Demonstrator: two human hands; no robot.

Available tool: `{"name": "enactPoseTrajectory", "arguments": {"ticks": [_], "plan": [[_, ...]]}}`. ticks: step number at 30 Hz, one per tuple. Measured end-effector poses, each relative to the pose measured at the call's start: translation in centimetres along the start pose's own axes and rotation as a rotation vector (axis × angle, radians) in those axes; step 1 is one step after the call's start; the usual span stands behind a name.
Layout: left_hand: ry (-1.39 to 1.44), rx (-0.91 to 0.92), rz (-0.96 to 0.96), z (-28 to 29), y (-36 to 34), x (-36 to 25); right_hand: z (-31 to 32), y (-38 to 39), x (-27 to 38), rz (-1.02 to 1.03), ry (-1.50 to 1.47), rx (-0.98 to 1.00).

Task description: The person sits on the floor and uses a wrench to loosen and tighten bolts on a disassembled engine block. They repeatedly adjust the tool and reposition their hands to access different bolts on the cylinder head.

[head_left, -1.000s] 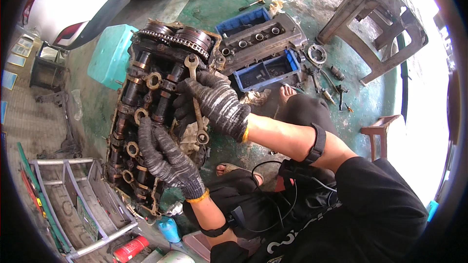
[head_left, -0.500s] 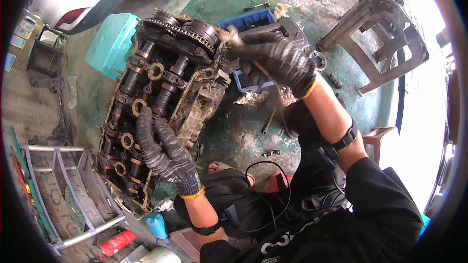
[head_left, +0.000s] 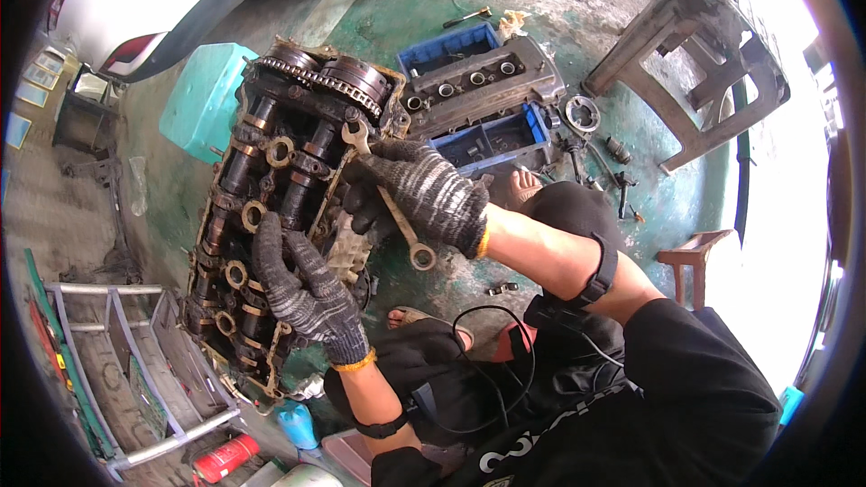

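Note:
A greasy engine cylinder head (head_left: 242,167) with two camshafts lies at the left, its timing chain (head_left: 316,78) running round the sprockets at the far end. My left hand (head_left: 311,298), in a grey knit glove, rests on the head's near right side, fingers stretched out beside the bearing caps. Gripped in my gloved right hand (head_left: 424,191) is a combination wrench (head_left: 397,214). Its open end sits over the head's right edge below the sprockets; the ring end points toward me. Whether the open end touches a bolt, I cannot tell.
Beyond my right hand lie a valve cover (head_left: 478,81) and blue parts trays (head_left: 492,142). A grey plastic stool (head_left: 695,63) stands far right. At left are a turquoise box (head_left: 206,101) and a metal ladder-like frame (head_left: 144,370); a red extinguisher (head_left: 225,458) lies near the lower edge.
My right hand has come left and nearer with the wrench, from beyond the sprocket end to the head's right edge. It was blurred before. My left hand has stayed almost in place.

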State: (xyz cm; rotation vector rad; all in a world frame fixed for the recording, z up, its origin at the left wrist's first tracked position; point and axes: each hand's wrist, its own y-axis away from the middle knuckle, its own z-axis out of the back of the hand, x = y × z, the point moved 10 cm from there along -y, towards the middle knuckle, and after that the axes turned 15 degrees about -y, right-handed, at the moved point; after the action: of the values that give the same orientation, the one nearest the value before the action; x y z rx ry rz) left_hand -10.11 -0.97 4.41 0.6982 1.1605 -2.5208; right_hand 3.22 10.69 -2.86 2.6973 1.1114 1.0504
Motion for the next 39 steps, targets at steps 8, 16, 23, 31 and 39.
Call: {"name": "enactPoseTrajectory", "arguments": {"ticks": [8, 16, 23, 31, 39], "plan": [[-0.09, -0.036, -0.025, 0.6, -0.1, -0.7, -0.2, -2.5, -0.9, 0.214, -0.082, -0.037], [0.029, -0.152, -0.013, 2.5, -0.5, -1.6, -0.1, -4.2, -2.0, 0.239, -0.189, -0.065], [-0.154, -0.116, -0.026, 2.5, -0.7, 0.0, -2.1, -2.6, -1.4, 0.152, -0.42, -0.009], [-0.312, -0.053, -0.072, 1.5, -1.1, -0.2, -1.4, -2.1, 2.5, 0.476, 0.363, 0.181], [-0.201, -0.08, -0.066, 0.4, -1.2, -2.3, -0.9, 1.4, 6.7, 0.364, 0.453, 0.335]]}}
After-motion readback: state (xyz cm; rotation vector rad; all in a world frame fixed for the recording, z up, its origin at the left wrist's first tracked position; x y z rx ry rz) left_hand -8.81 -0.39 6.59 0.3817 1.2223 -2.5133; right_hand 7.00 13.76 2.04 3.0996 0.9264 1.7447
